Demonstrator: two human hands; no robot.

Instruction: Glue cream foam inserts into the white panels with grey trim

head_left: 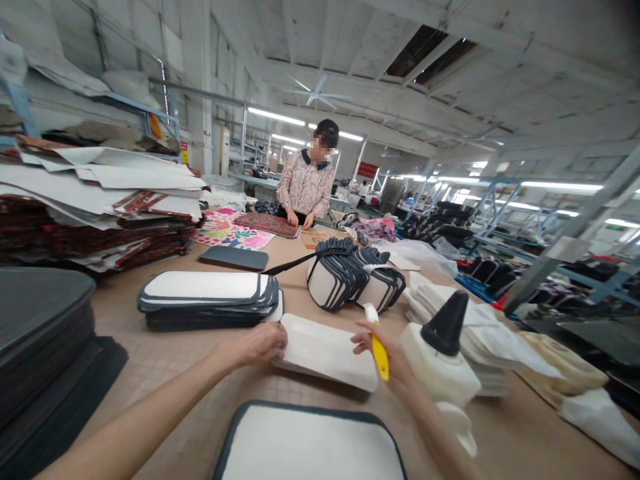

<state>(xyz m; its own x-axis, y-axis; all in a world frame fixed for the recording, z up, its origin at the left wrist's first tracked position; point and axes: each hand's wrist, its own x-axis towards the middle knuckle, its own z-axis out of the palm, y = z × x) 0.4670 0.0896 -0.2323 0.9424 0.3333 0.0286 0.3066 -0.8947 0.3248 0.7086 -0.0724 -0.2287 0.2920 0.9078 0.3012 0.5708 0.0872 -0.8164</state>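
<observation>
A: How will that white sheet handle?
B: Light and fairly stiff, I'd judge, perhaps easily creased; take it by the edges. The left hand pinches its left end.
A: Which way does it point?
B: Long axis left to right, right end slanting nearer. It's over the desk, just beside the pad stack. The right hand has its grip around a yellow brush.
</observation>
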